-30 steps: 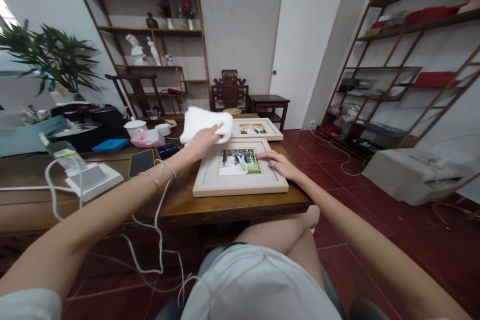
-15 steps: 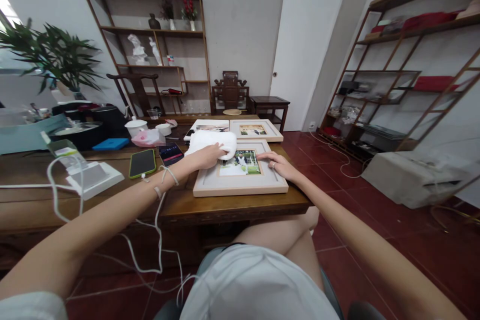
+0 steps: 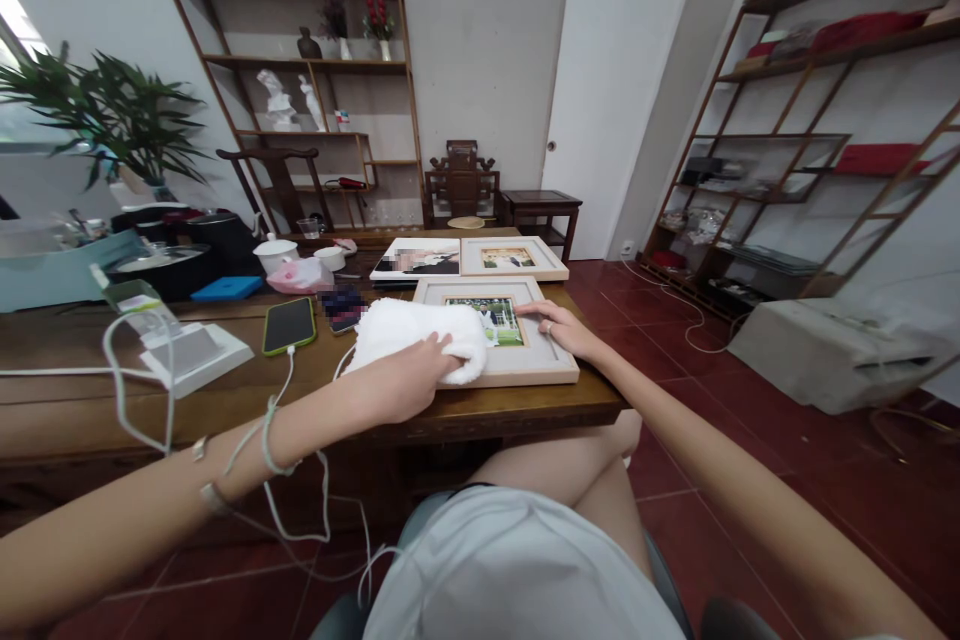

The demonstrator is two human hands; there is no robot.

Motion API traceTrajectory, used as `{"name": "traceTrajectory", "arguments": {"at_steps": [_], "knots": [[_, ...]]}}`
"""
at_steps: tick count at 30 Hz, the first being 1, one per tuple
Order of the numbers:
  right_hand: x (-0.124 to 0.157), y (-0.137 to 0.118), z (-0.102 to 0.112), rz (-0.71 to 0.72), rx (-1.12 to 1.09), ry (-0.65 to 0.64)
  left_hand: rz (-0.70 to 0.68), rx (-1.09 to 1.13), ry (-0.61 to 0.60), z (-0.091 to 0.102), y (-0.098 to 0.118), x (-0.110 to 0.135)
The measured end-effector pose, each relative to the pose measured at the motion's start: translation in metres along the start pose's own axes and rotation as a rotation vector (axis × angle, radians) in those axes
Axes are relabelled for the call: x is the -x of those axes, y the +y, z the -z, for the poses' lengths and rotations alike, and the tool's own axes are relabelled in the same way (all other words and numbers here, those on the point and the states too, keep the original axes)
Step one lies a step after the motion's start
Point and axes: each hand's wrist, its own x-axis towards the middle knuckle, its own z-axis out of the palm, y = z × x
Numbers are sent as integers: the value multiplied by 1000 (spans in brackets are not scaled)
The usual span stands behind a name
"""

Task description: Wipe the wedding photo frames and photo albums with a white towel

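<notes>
My left hand [image 3: 409,382] is closed on a folded white towel [image 3: 401,328]. The towel covers the left part of a light wood picture frame [image 3: 536,352] and hangs over its left side. Inside that frame, a wide pale mat surrounds a small photo [image 3: 506,323] with green in it, partly hidden by the towel. My right hand [image 3: 561,330], a ring on one finger, lies on the frame's right side with its fingers stretched out and their tips near the photo's right edge.
Behind lie another framed photo [image 3: 551,270] and a white-edged photo panel [image 3: 405,260]. To the left are a green-edged phone [image 3: 289,326] on a white cable, a second phone [image 3: 341,308], a pink plastic bag [image 3: 300,275] and a white box [image 3: 199,360]. The wooden table's edge [image 3: 600,412] is close.
My left hand has drawn the towel towards me, from the frame's upper left to its lower left. My right hand stays almost in place on the frame.
</notes>
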Motion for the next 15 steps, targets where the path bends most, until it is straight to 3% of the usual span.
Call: {"name": "traceTrajectory", "arguments": {"at_steps": [5,9,15], "knots": [[0,-2,1,-9,9,0,-24,-32,66,-15,-31,-42],[1,-1,1,1,9,-17,18,25,207,-14,-57,-73],[0,1,1,-7,3,-5,24,59,250,-6,-62,-81]]}}
